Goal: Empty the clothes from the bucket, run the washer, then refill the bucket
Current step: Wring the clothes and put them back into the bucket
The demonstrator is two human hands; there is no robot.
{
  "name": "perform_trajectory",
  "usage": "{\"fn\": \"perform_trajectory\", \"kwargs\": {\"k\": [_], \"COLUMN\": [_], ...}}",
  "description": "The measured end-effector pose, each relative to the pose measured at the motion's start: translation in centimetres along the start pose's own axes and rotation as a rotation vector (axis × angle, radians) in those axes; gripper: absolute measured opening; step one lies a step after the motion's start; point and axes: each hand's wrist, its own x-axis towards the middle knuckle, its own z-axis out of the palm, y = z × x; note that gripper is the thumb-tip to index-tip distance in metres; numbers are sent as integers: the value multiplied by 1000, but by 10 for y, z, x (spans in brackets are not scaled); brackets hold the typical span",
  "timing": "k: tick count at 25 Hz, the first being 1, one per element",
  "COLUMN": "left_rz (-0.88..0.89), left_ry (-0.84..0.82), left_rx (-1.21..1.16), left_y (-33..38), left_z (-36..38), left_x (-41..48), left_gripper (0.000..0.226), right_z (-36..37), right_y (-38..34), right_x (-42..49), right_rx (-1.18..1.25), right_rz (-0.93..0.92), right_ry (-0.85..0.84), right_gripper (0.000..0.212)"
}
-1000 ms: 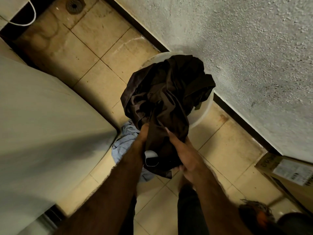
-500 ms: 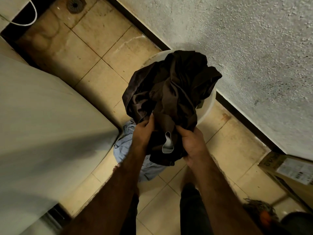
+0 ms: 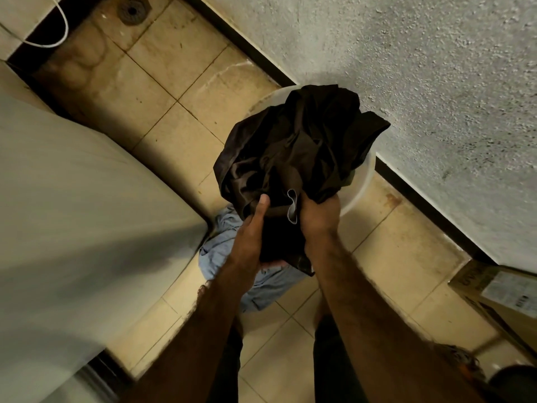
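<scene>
A bundle of dark brown clothes (image 3: 293, 146) hangs over a white bucket (image 3: 359, 184) that stands on the tiled floor against the rough wall. My left hand (image 3: 250, 237) holds the bundle's lower left side, thumb up along the cloth. My right hand (image 3: 318, 216) grips its lower right side beside a small grey loop. The bundle hides most of the bucket. A light blue garment (image 3: 226, 254) lies on the floor under my forearms, by the corner of the white washer (image 3: 72, 213).
A floor drain (image 3: 132, 8) and a white cable (image 3: 58, 30) are at the top left. A cardboard box (image 3: 505, 298) stands at the right by the wall. Dark things lie at the bottom right. My legs show between my forearms.
Both hands have carried the dark bundle farther over the bucket and slightly up. My left thumb has stretched out along the cloth.
</scene>
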Motion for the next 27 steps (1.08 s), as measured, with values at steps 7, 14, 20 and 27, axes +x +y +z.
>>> {"fn": "perform_trajectory", "kwargs": {"k": [7, 14, 20, 27], "left_rz": [128, 14, 15, 304], "left_ry": [282, 19, -98, 170], "left_rx": [-20, -211, -64, 247], "left_y": [9, 19, 27, 20], "left_z": [-7, 20, 7, 9], "left_x": [22, 50, 54, 59], "left_gripper": [27, 99, 54, 23], "right_z": [-30, -35, -35, -37], "right_y": [26, 21, 27, 34], "right_x": [-10, -35, 30, 58], "right_rx": [-291, -539, -1035, -1333], "right_rz": [-202, -663, -625, -555], "right_ry": [36, -5, -93, -48], "right_gripper": [74, 85, 70, 57]}}
